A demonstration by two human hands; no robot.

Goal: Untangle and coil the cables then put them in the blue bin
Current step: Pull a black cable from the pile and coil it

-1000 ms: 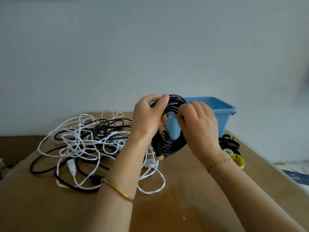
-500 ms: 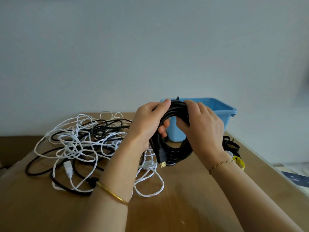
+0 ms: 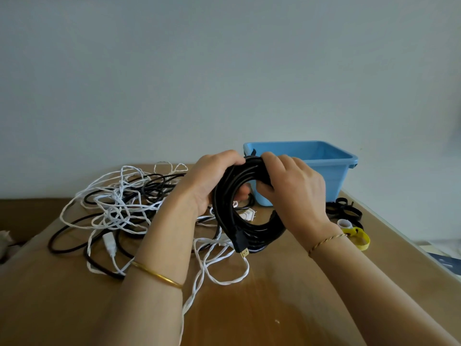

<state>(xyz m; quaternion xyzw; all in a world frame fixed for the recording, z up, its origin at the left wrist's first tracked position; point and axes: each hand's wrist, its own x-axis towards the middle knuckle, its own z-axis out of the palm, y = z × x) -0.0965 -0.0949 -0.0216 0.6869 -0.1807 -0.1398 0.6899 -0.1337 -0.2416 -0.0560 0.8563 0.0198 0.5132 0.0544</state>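
**Coil (image 3: 259, 234) gripped in both hands, short of bin (image 3: 334, 176)**

A person held a wound black cable upright over a brown table (image 3: 274, 308), in front of the blue bin and not inside it. The left hand (image 3: 209, 181) was closed round the coil's upper left. Its fingers curled over the strands, and a fingertip or thumb showed through the central hole. The right hand (image 3: 291, 186) clamped the upper right the same way, fingers over the top and thumb tucked beneath. The two hands nearly met at the crown of the loop. A gold-tipped plug (image 3: 241, 245) stuck out from the coil's lower left. Whether the bottom arc touched the table could not be told.

To the left, behind the left forearm, a tangle (image 3: 119, 208) of white and black cables lay spread across the tabletop. One white loop trailed toward the near edge. Black looped ties (image 3: 344, 211) and a yellow strap (image 3: 359, 237) lay by the right wrist, just beside the bin. The bin stood at the table's far right against a pale wall (image 3: 224, 71).
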